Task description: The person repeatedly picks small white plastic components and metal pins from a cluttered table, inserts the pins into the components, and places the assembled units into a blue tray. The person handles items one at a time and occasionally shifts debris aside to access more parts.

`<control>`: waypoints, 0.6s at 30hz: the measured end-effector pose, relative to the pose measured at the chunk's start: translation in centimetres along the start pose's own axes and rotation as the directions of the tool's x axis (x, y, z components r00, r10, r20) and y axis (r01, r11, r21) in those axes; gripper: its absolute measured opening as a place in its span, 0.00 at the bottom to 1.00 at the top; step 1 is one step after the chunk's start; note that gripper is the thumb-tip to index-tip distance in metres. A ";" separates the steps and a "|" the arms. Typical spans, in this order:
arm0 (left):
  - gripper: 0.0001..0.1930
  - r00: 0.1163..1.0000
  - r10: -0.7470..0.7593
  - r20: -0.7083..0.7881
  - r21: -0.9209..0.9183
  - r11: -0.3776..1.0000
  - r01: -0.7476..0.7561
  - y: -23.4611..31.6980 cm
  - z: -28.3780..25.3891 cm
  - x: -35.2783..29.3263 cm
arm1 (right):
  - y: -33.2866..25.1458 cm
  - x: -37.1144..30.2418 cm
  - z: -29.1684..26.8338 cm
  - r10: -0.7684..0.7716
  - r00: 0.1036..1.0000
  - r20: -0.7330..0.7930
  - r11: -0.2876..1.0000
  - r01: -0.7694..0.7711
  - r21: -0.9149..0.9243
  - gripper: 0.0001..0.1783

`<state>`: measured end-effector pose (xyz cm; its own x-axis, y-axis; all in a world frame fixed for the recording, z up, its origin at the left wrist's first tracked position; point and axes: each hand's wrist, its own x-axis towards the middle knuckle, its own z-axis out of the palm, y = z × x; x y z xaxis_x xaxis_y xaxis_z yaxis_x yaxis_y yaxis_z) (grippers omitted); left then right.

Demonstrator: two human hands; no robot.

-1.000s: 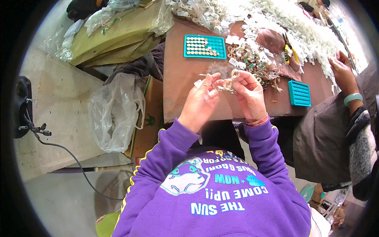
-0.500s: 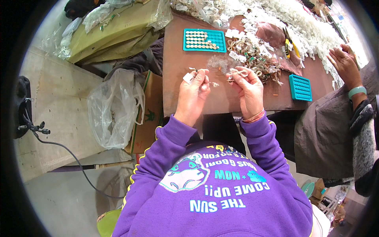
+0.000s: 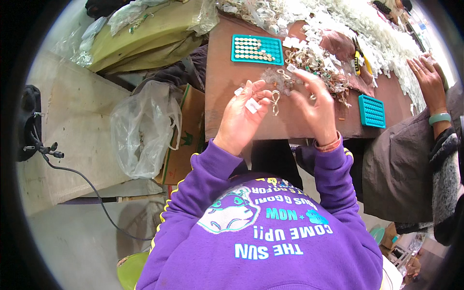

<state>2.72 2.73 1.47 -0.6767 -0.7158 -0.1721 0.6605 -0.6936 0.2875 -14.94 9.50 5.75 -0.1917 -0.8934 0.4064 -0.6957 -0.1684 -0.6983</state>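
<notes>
My left hand (image 3: 243,115) is turned partly palm-up over the table's near side, its fingers curled around a small white tag (image 3: 252,106) with another pale piece by the thumb. A beige looped cord (image 3: 275,102) is just right of those fingertips. My right hand (image 3: 316,104) has its thumb and fingers apart, slightly blurred, at the near edge of a tangled pile of cords and white tags (image 3: 333,79). No held thing shows in it. Another cord loop (image 3: 286,75) and clear plastic bits (image 3: 271,76) lie between the hands.
A teal tray (image 3: 258,61) partly filled with round silvery discs lies beyond my hands. Another teal tray (image 3: 372,112) is at right, near yellow-handled pliers (image 3: 357,63) on a reddish cloth (image 3: 338,44). White pieces (image 3: 386,53) heap behind. A co-worker's hand (image 3: 427,79) rests at right.
My right hand has moved right and its fingers have spread from the cord they pinched. My left hand has turned more palm-up. Cord loops now show between the hands.
</notes>
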 end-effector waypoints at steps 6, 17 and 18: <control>0.21 1.000 0.020 0.009 -0.007 1.000 -0.020 0.0 1.0 -0.4 | -1.2 -1.8 3.4 0.349 0.893 0.285 0.495 -0.434 0.753 0.11; 0.13 0.971 0.228 0.078 0.262 0.935 -0.240 0.2 -0.5 -0.1 | -2.0 -2.9 3.6 0.462 0.830 0.313 0.229 -0.452 0.862 0.07; 0.13 0.960 0.270 0.078 0.352 0.893 -0.280 0.1 -0.5 -0.2 | -2.1 -3.0 3.5 0.455 0.845 0.281 0.291 -0.440 0.849 0.07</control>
<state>3.07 2.72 1.07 -0.4966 -0.8679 -0.0142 0.6647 -0.3907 0.6368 -10.46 11.07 3.89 -0.2838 -0.9485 -0.1404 0.4697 -0.0099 -0.8827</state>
